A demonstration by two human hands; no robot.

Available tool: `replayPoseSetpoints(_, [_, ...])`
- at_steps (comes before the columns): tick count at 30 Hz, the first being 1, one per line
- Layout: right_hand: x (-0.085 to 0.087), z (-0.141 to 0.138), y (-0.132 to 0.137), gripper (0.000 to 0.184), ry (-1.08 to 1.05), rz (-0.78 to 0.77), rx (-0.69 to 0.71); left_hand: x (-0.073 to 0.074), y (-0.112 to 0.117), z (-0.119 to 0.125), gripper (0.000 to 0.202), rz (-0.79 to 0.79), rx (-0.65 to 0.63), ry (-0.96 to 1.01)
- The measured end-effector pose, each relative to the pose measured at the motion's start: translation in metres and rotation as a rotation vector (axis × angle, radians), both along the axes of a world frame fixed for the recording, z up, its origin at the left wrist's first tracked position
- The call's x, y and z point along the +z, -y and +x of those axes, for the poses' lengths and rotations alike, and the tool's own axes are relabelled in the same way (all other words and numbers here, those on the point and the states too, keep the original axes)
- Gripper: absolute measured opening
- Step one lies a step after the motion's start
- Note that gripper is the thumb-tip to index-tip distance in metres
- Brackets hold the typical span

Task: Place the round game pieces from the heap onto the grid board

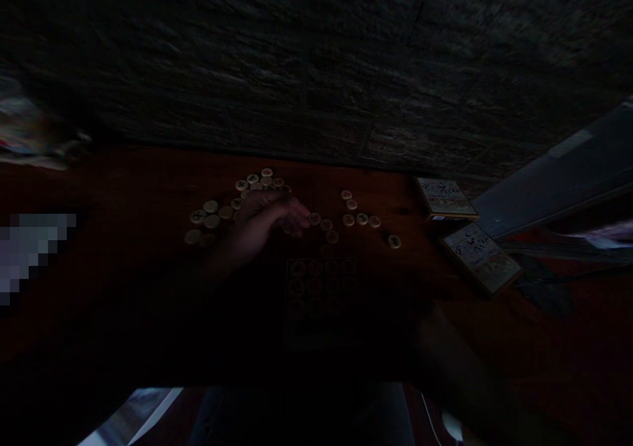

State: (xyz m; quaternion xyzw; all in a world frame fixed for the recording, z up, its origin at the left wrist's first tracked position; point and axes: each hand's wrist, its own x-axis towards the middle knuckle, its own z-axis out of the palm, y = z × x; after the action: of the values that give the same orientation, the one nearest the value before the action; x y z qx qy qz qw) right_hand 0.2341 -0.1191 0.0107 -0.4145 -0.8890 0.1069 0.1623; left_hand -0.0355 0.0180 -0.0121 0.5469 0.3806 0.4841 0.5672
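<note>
And there it was, a pale round piece (315, 219) lying face up on the dark counter (163, 189), its mark reddish, right at the tips of the left hand's (264, 216) fingers (298, 220)! Those fingers were bent and bunched close to one another — whether they touched the piece or pinched anything, I could not tell in such gloom. Just beside it, a second piece (327, 225) and a third (331, 237) trailed off toward the wearer.

Below them sat a dark square tray (321, 327), more round pieces set out in rows inside it, barely showing. Over on the left, a loose cluster of pieces (211, 206) spread out behind and beside the hand, some blank side up, some marked. Off to the right, five more (362, 219) made a bent line, with a lone piece (394, 241) apart from them.

And the right arm (452, 350)? It reached in from the lower right — its right hand was swallowed by shadow, so I could not tell how its fingers stood. Farther out, two printed boxes (479, 256) lay near the counter's right side, and a rough stone wall (297, 63) rose behind everything.
</note>
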Motion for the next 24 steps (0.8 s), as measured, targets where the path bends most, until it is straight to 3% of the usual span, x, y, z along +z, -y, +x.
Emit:
replayPoseSetpoints(8, [0.008,-0.005,0.001,0.052,-0.063,0.049,0.011,0.003,0.001,0.001,0.026,-0.029,0.018,-0.016])
replayPoseSetpoints(13, [0.028,0.002,-0.008,0.036,-0.156,0.155,-0.010,0.004,0.002,0.000,0.023,-0.033,0.024,0.023])
replayPoseSetpoints(16, [0.046,0.008,-0.039,0.022,-0.212,0.172,-0.173,0.005,0.002,-0.002,0.023,-0.023,0.047,0.049])
replayPoseSetpoints(19, [0.051,0.012,-0.090,0.014,-0.372,0.125,-0.361,0.007,-0.001,-0.004,0.023,0.003,0.124,0.036])
replayPoseSetpoints(22, [0.037,0.013,-0.137,0.019,-0.585,0.094,-0.491,0.012,-0.005,-0.006,0.025,0.074,0.282,-0.002])
replayPoseSetpoints(24, [0.020,0.014,-0.155,0.026,-0.585,0.119,-0.530,0.016,-0.009,-0.010,0.025,0.124,0.373,-0.017])
